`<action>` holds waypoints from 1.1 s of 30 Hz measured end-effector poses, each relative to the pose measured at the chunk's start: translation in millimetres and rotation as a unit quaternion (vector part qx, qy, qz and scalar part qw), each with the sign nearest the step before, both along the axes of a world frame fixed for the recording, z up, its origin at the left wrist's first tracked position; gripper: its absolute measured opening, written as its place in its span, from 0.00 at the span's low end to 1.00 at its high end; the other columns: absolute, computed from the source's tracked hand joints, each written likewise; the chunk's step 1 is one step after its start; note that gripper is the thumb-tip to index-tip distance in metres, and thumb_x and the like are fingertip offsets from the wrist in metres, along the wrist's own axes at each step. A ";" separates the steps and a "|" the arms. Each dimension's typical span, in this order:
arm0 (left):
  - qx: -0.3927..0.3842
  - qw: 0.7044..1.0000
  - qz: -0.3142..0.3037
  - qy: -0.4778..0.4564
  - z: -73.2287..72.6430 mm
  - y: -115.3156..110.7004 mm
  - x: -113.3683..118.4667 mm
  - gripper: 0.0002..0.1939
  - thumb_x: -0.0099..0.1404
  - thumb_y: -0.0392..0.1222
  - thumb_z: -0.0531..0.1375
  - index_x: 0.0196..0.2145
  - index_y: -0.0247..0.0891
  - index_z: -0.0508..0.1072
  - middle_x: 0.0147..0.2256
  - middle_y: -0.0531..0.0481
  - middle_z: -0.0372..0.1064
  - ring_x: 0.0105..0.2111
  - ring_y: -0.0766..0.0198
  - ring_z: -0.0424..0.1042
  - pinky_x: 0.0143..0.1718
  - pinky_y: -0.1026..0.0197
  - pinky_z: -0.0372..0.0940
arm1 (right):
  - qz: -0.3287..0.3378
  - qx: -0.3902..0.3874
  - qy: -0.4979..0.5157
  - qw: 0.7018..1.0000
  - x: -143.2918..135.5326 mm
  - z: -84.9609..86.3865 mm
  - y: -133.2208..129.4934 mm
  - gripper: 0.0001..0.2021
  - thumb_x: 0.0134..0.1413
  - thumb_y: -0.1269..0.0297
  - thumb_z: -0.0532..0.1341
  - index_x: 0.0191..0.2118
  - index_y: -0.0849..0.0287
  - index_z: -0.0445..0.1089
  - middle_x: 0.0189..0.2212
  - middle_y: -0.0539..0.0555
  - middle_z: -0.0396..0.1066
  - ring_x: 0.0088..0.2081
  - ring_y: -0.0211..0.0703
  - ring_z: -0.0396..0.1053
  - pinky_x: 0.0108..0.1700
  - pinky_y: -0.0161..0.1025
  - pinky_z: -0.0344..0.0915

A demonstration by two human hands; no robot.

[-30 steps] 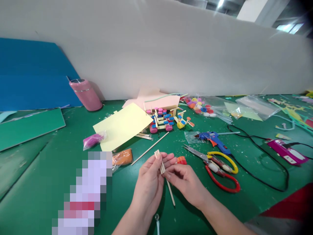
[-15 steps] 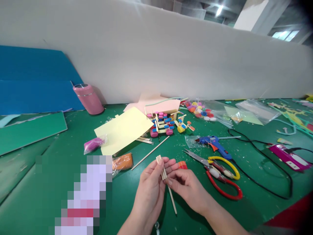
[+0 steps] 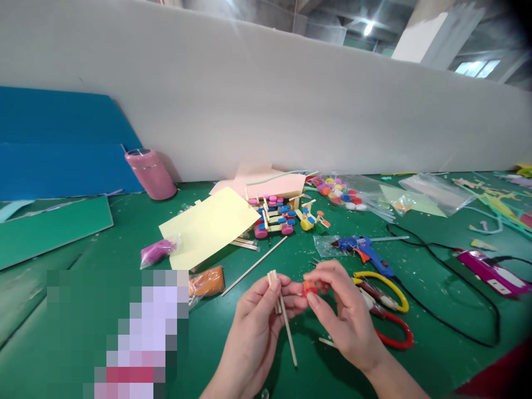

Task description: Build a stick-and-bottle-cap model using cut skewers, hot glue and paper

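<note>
My left hand (image 3: 260, 318) is closed on a small bundle of thin wooden sticks (image 3: 272, 277), its thumb pressing them against the fingers. One longer stick points down out of the bundle toward me. My right hand (image 3: 343, 316) pinches a small red-orange piece (image 3: 309, 288) between thumb and fingers, right by the left fingertips. Its exact kind is hard to make out. Partly behind the right hand lie scissors (image 3: 397, 338) with red and yellow handles, their blades mostly hidden. Another short stick (image 3: 327, 343) lies under the right hand on the green table (image 3: 328, 379).
A blue glue gun (image 3: 361, 246) with a black cord lies right of centre. Behind are small stick-and-cap models (image 3: 274, 216), bagged colored caps (image 3: 338, 191) and yellow paper (image 3: 211, 221). Bagged orange clay (image 3: 206, 281) and a loose stick (image 3: 254, 266) are left of my hands; a pink cup (image 3: 152, 174) stands farther back.
My right hand has left the sticks and moved up and right onto the red-orange piece. The left hand still holds the bundle. A short stick now shows on the table below the right hand.
</note>
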State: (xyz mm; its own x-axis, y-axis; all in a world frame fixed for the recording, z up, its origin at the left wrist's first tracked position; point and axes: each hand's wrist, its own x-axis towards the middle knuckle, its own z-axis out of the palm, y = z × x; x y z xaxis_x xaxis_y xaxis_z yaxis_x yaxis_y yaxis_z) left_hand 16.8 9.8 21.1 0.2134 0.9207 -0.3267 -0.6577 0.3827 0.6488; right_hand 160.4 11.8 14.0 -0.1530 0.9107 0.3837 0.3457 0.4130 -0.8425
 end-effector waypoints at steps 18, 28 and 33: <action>0.070 0.992 -0.089 0.047 -3.6 -6.7 8.7 0.15 0.64 0.39 0.52 0.21 0.33 0.65 0.19 0.56 0.54 0.20 0.72 0.45 0.22 0.64 0.43 | 0.049 -0.007 -0.029 0.998 2.2 7.0 8.6 0.10 0.54 0.73 0.55 0.39 0.56 0.71 0.42 0.54 0.57 0.44 0.42 0.62 0.47 0.41 0.61; 0.049 0.995 -0.088 -0.002 -5.6 -4.5 9.0 0.13 0.64 0.38 0.53 0.24 0.32 0.68 0.19 0.54 0.58 0.19 0.73 0.47 0.22 0.66 0.44 | 0.050 -0.006 -0.044 0.998 2.2 6.4 9.1 0.11 0.55 0.72 0.55 0.40 0.55 0.71 0.43 0.54 0.57 0.45 0.42 0.62 0.48 0.41 0.61; 0.012 0.996 -0.088 -0.014 -7.0 -4.6 7.4 0.10 0.63 0.39 0.54 0.28 0.32 0.70 0.20 0.54 0.60 0.18 0.74 0.49 0.21 0.68 0.46 | 0.045 -0.008 -0.024 0.999 2.8 7.4 9.5 0.12 0.56 0.70 0.53 0.43 0.55 0.70 0.43 0.55 0.58 0.46 0.44 0.61 0.50 0.43 0.60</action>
State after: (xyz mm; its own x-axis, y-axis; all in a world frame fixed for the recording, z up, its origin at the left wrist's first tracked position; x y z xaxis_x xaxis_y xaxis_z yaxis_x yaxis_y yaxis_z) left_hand 24.1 5.2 14.1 0.3809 0.8759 -0.2963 -0.5994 0.4779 0.6421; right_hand 163.2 21.4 21.4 -0.2523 0.8987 0.3587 0.3474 0.4301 -0.8333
